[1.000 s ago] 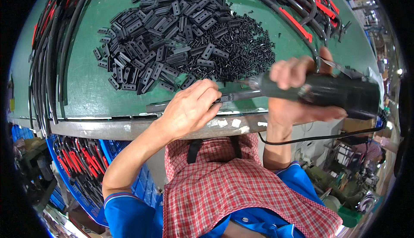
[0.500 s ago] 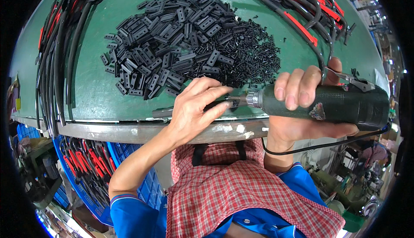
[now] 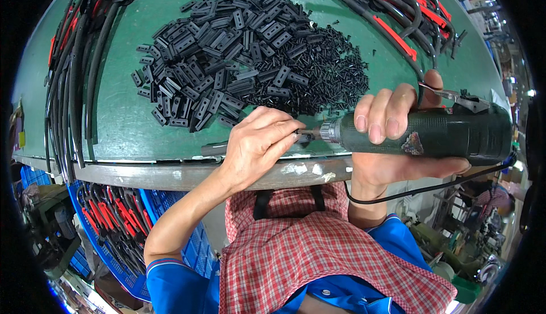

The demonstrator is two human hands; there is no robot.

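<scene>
gripping a dark green electric screwdriver [image 3: 432, 135] level over the table edge [image 3: 170, 173], our right hand [image 3: 392, 137] wraps its body; our left hand [image 3: 256, 143] pinches a small black part [image 3: 304, 137] at its tip. beyond: heap of black plastic clips [image 3: 244, 52], black cable bundles [image 3: 74, 75].

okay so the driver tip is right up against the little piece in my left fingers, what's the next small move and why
Probably squeeze the power screwdriver's lever while holding steady. The right hand already grips its body, its tip meets the small black part pinched by the left hand at the table edge, so alignment looks done.
</scene>
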